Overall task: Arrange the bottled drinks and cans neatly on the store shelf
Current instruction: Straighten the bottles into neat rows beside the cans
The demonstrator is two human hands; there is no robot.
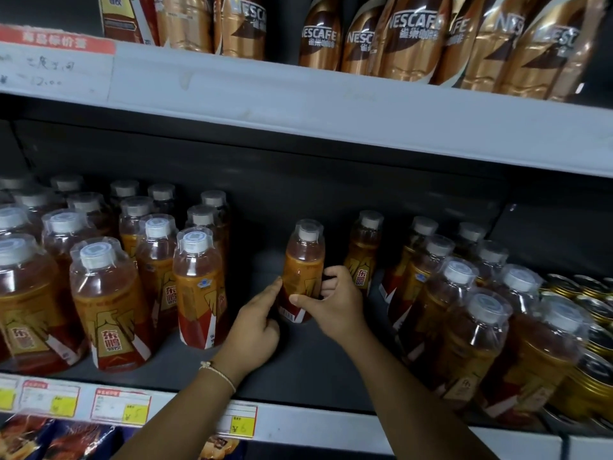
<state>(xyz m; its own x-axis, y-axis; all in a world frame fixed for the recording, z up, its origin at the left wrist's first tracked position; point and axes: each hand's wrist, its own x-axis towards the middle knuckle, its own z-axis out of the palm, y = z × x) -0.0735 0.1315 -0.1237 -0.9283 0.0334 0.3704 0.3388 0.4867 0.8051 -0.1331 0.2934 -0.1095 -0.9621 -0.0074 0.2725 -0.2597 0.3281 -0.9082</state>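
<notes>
An amber drink bottle [302,260] with a white cap stands upright in the gap at the middle of the dark shelf [308,360]. My right hand [335,303] grips its lower body, thumb across the red label and fingers round the right side. My left hand [255,323] touches the bottle's lower left side with its fingertips, the other fingers curled. To the left stand several rows of the same bottles [109,303]. More of them [464,310] are packed at the right, and gold cans [593,313] sit at the far right.
The upper shelf [331,104] carries several brown and gold Nescafe bottles [411,41]. Price tags [121,406] line the front rail of the lower shelf. Snack packets [59,439] show below the rail at the bottom left.
</notes>
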